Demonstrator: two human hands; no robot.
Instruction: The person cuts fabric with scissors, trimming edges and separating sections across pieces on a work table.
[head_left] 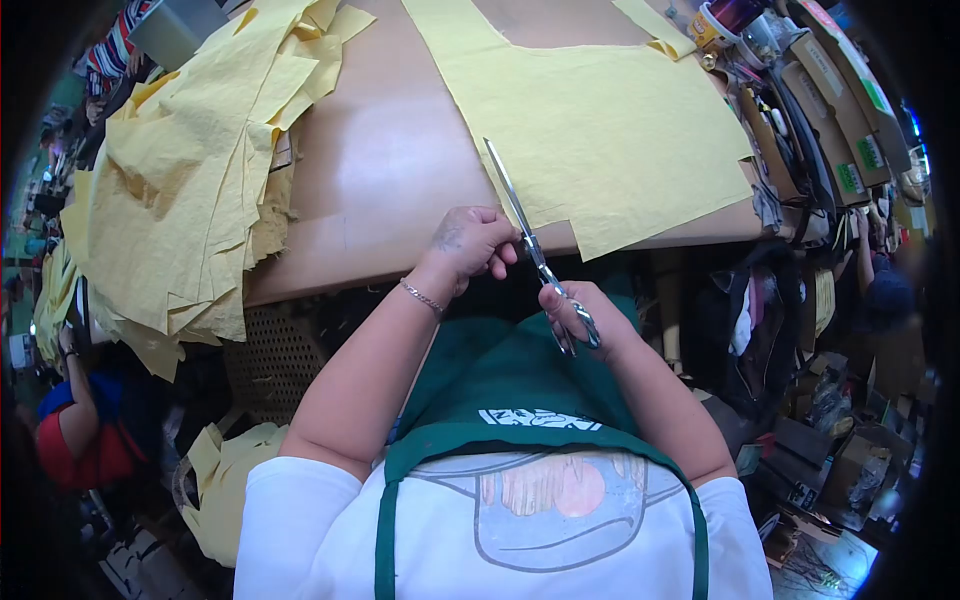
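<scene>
My right hand point(578, 318) is wrapped round the handles of a pair of metal scissors point(532, 245). Their long blades point up and away, over the lower left edge of a yellow cloth piece point(620, 130) that lies flat on the table. Left of the scissors is my left hand point(475, 243), its thumb and forefinger pinched together near the blades at the table's front edge. Whatever is between those fingertips, if anything, is too small to make out. A notch shows in the cloth's near edge, just right of the blades.
A thick pile of yellow cloth pieces point(190, 180) hangs over the left side of the table point(360, 150). Cardboard boxes point(815, 110) and a tub point(708, 30) line the right side. A perforated brown crate point(270, 360) stands underneath. Another person point(85, 420) is at the far left.
</scene>
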